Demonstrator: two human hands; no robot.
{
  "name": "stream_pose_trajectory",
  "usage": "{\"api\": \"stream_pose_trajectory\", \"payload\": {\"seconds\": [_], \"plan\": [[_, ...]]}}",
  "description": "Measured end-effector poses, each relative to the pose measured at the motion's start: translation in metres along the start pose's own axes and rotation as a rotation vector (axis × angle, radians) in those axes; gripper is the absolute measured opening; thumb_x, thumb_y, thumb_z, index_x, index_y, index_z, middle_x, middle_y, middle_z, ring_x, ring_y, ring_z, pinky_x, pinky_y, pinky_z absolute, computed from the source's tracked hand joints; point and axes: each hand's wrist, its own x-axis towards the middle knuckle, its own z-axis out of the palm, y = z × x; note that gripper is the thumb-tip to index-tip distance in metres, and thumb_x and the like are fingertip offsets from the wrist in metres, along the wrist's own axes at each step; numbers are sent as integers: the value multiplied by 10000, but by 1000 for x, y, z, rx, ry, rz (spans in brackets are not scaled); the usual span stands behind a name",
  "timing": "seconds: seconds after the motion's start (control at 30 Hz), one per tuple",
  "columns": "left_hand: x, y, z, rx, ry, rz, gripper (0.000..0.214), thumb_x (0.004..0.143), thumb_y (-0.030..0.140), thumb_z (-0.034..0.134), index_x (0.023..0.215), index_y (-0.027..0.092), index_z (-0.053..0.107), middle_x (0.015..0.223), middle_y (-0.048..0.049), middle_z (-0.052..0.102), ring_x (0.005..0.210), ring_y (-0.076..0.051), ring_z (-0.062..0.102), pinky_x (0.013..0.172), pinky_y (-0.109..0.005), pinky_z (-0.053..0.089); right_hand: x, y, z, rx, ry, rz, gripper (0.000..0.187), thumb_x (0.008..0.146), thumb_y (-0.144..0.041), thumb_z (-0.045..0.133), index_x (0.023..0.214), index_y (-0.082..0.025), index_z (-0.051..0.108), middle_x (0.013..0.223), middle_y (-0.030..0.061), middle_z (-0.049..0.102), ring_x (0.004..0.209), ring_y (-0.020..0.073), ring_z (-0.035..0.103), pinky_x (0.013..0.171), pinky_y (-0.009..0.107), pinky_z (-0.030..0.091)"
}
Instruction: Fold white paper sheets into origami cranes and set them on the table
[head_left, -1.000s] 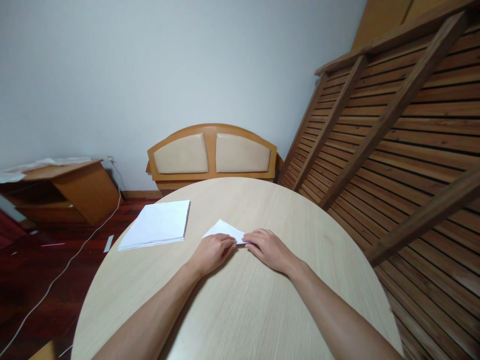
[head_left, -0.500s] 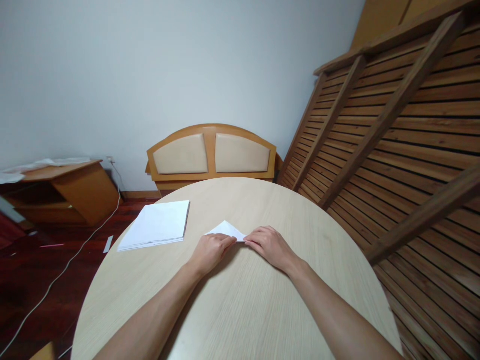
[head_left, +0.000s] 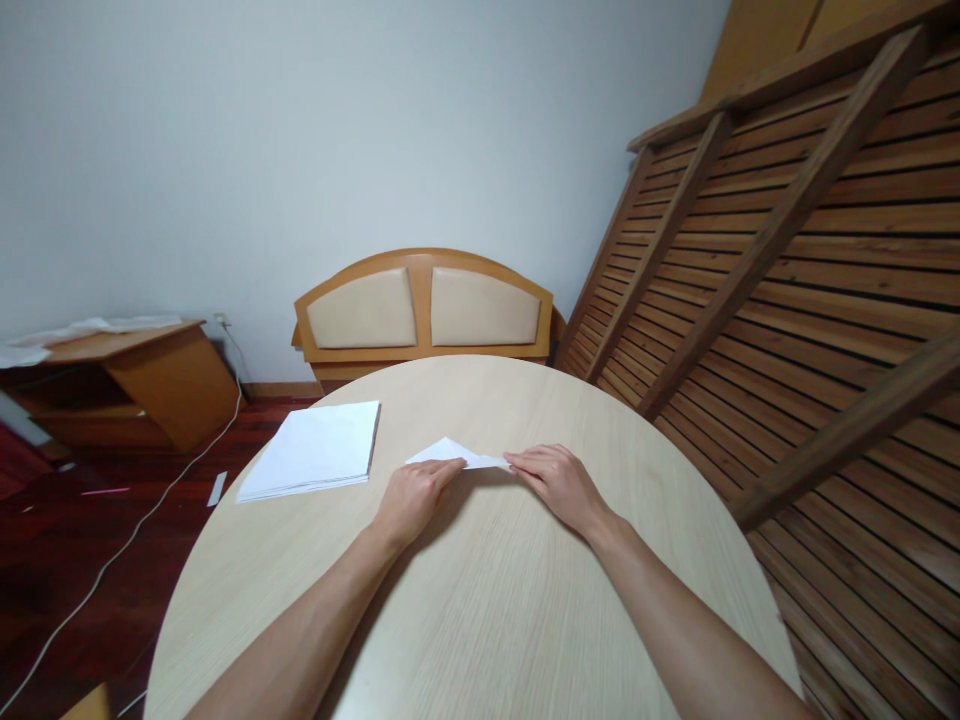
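A small folded sheet of white paper (head_left: 448, 450) is between my hands near the middle of the round table, its pointed corner facing away from me. My left hand (head_left: 420, 493) has its fingers closed on the paper's near left edge and hides part of it. At the right end, a narrow strip of the paper is pinched between the thumb and fingers of my right hand (head_left: 556, 484). The near edge stretches between the two hands and casts a shadow beneath it.
A stack of white paper (head_left: 319, 445) lies at the left of the pale round table (head_left: 480, 620). Behind it stands a padded headboard (head_left: 424, 305). Slatted wooden panels (head_left: 787, 300) lean at the right. A low cabinet (head_left: 150, 385) and a white cable (head_left: 142, 520) are at the left.
My right hand has moved right and slightly away from me, so more of the paper's near edge shows between the hands. My left hand has shifted slightly left and away.
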Motion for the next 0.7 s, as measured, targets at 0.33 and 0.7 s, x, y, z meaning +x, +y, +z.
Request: {"api": "stream_pose_trajectory", "payload": {"seconds": [0.33,0.7], "plan": [[5,8,-2,-4,134,36,301,912,67,531,1136,202,679,1057,-75,747,950,-215,681,827,-351,559,2,-5,-3,36,55,-87,314,980,-131,543,1235,-267,666,1177,28,738,1061,190,696,875,372,487],[7,12,-9,110,88,24,295,916,96,571,1142,224,710,905,-63,719,827,-207,612,687,-300,518,4,-15,-5,13,33,-138,213,996,-228,554,1130,-263,715,1099,30,765,1047,196,703,887,372,461]]}}
